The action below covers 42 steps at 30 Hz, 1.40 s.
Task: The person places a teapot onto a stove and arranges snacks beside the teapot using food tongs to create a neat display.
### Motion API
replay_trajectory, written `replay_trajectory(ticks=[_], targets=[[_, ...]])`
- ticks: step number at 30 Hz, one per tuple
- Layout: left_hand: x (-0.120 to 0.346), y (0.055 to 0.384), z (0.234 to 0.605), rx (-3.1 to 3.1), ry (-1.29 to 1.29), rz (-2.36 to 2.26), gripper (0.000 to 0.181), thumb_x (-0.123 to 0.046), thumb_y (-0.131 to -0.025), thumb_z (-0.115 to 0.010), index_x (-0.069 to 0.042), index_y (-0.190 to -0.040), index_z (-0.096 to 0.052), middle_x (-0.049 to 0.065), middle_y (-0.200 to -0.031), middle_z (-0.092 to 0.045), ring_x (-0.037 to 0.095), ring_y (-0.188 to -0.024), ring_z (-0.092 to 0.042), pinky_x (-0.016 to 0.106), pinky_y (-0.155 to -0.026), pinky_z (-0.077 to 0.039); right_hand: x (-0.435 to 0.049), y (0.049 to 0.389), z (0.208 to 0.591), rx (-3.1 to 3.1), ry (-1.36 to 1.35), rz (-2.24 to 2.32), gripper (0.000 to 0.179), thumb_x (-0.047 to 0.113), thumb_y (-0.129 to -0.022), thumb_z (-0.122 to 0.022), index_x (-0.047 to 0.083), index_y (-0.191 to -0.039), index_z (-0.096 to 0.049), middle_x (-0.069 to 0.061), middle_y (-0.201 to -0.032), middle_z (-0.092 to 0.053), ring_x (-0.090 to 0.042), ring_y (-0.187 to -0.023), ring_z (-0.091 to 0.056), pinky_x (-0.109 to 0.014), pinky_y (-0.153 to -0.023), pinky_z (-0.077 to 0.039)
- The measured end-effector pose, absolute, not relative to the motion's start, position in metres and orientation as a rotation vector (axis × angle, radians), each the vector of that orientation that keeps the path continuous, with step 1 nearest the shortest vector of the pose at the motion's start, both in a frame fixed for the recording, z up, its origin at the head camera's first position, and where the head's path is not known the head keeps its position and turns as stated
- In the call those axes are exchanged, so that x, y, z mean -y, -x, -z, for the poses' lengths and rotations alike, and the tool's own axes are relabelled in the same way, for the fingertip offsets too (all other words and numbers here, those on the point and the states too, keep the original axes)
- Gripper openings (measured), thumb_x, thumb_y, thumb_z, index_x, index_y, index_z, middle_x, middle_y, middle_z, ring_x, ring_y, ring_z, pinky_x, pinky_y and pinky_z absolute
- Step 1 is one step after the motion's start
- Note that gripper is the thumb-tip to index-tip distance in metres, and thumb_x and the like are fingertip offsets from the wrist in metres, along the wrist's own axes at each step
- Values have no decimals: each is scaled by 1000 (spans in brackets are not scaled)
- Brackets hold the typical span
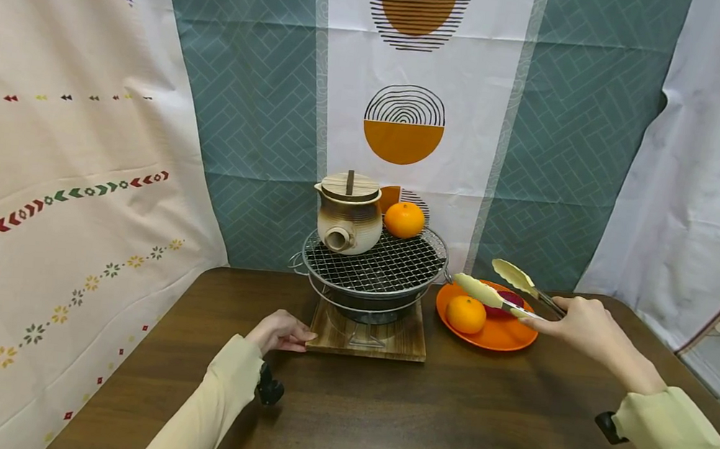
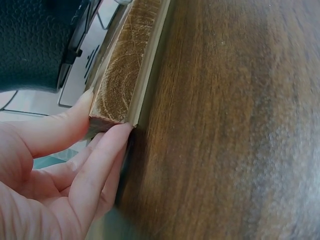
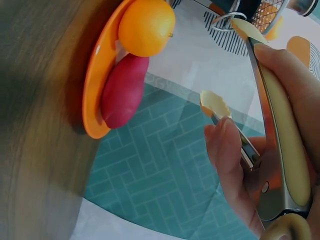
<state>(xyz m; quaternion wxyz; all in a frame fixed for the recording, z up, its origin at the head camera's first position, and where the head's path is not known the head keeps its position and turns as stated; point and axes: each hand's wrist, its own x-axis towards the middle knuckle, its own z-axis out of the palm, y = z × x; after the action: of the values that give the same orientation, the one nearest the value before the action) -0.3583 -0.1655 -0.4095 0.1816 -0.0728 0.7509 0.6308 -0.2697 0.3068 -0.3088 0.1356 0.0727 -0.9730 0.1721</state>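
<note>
1. Right hand (image 1: 590,337): its fingers are clamped round the tongs (image 1: 482,292), whose two pale tips stand apart with nothing between them, near the plate.
2. Left hand (image 1: 281,330): thumb and fingers pinch the near left corner of the wooden board (image 1: 337,329), seemingly to steady it.
3. To work the tongs well, I would straddle the chosen piece at its widest part, squeeze gently (a round, smooth orange may roll or slip out), and lift clear of the plate's rim.
4. Just beside the board sits one orange plate (image 1: 497,344); on it, one orange (image 1: 465,315) and one red, oblong piece (image 3: 125,92), perhaps a sweet potato.
5. Above the board is one round grill (image 1: 388,270), bearing one pot (image 1: 365,238) with one lid (image 1: 334,186) and one more orange (image 1: 404,220). Oranges in all: two. Pairs of tongs: one.
</note>
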Motion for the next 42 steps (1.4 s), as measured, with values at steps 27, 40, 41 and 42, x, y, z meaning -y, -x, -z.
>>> replay_trajectory(ticks=[27,40,41,42], targets=[[165,359,410,-2129,196,-1775,34,7,-79,-65,20,-107,-51,16,-85,-58,18,-62,-59,31,-64,-54,-304,271,344,2902,-258,-515,51,59,-71,-66,8,-77,-60,3,-51,-39,-14,-46,-42,-29,-42,-33],[165,359,410,-2118,195,-1781,32,8,-78,-65,20,-105,-51,15,-82,-58,16,-61,-60,30,-62,-54,-300,272,353,2921,-219,-623,48,55,-70,-69,9,-76,-57,-1,-54,-45,-14,-39,-46,-29,-40,-39],[165,359,410,-2120,195,-1779,33,8,-78,-65,20,-105,-51,15,-82,-59,16,-61,-60,30,-62,-54,-300,272,354,2921,-215,-623,48,55,-70,-69,9,-75,-57,-1,-54,-45,-14,-39,-46,-29,-40,-40],[165,359,410,-2121,193,-1778,33,8,-78,-65,20,-105,-51,15,-83,-59,16,-62,-60,30,-62,-54,-300,272,355,2921,-213,-621,49,55,-70,-70,8,-76,-57,-1,-55,-45,-14,-39,-46,-30,-40,-40]])
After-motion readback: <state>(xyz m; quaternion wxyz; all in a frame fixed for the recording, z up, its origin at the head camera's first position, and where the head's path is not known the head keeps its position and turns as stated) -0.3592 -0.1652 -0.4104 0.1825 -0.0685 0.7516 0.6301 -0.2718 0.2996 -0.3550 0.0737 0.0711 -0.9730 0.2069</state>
